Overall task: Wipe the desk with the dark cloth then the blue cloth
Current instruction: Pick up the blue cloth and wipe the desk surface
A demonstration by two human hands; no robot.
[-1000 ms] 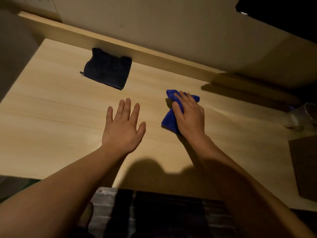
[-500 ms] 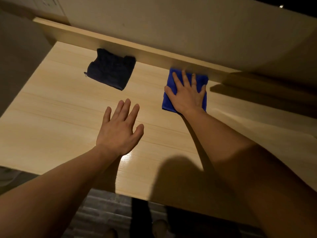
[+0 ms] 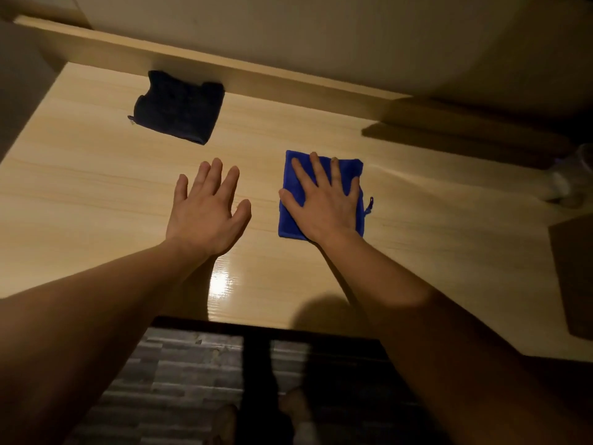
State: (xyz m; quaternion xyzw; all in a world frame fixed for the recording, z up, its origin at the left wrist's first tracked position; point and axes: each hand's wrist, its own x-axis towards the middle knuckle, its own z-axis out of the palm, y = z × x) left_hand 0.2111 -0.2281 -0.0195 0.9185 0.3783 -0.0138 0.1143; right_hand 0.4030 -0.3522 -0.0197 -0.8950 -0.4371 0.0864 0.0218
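Observation:
A folded blue cloth lies flat on the light wooden desk, right of centre. My right hand presses down on it, palm flat and fingers spread, covering most of it. My left hand rests flat on the bare desk just left of the blue cloth, fingers apart, holding nothing. The folded dark cloth sits apart from both hands at the back left, against the raised wooden back ledge.
A clear glass or plastic container stands at the right edge. A dark brown flat object lies at the near right. Below the desk's front edge I see grey striped flooring and my feet.
My right hand has pulled the blue cloth back from the back ledge toward me, to mid-desk. My left hand has stayed flat in the same spot. The dark cloth has not moved.

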